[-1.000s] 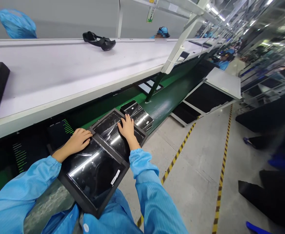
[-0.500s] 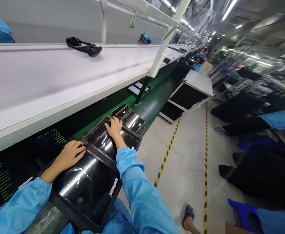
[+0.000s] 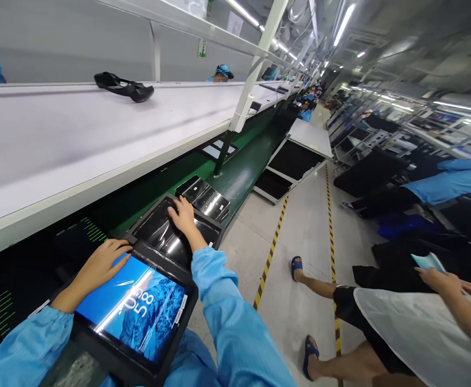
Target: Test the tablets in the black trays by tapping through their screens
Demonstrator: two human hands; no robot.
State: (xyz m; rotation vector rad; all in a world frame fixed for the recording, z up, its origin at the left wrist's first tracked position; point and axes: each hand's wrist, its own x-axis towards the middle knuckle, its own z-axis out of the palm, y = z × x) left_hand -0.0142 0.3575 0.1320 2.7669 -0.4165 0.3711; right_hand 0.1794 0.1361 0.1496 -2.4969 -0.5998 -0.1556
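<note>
Two tablets lie in black foam trays on the green conveyor in front of me. The near tablet (image 3: 138, 312) now shows a lit blue screen with large digits. My left hand (image 3: 100, 260) rests on its far-left corner, fingers bent loosely over the edge. The far tablet (image 3: 158, 231) is dark and film-covered. My right hand (image 3: 182, 215) lies flat on it with fingers spread. Both arms are in blue sleeves.
A third dark tablet tray (image 3: 205, 196) lies further along the belt. A white shelf (image 3: 98, 129) with a black strap-like object (image 3: 124, 87) runs above. A person in sandals and black shorts (image 3: 364, 322) walks past on the right, over the yellow-black floor line (image 3: 269, 255).
The near tablet's screen has lit up blue; it was dark before. My view has swung right, and a walking person has come into view. My hands have stayed on the tablets.
</note>
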